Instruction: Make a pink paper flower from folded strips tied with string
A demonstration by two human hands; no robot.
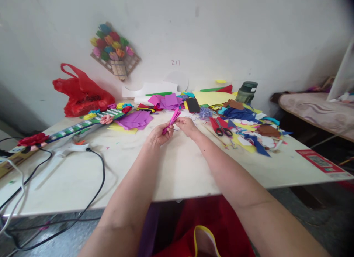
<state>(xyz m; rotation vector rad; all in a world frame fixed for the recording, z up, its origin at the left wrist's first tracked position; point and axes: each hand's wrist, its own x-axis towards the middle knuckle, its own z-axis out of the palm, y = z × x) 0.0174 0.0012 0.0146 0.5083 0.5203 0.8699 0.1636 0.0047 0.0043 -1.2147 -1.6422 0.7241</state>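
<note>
While both forearms reach out over the pale bench (177, 175), the two hands meet above its middle on one small piece of work. The left hand (159, 134) is closed around the lower end of a magenta paper bundle (172, 121), a narrow folded strip that slants up and to the right out of the fist. The right hand (187, 126) pinches the bundle near its upper part with fingertips drawn together; whether it grips paper or only touches it I cannot tell. The bundle is held just above the bench, not lying on it.

Just behind the hands lie purple paper sheets (136, 120) and a second purple heap (166, 101), with a dark phone (193, 105) beside that heap. Red-handled scissors (221, 128) rest to the right of the right hand, at the edge of a litter of coloured scraps (250, 133). A green jar (246, 92) stands behind the scraps near the wall. Far left sit a red plastic bag (80, 92), a glue gun (72, 147) with its black cord (96, 175), and a long strip trimmed with paper flowers (83, 124). A board of paper flowers (114, 52) hangs on the wall.
</note>
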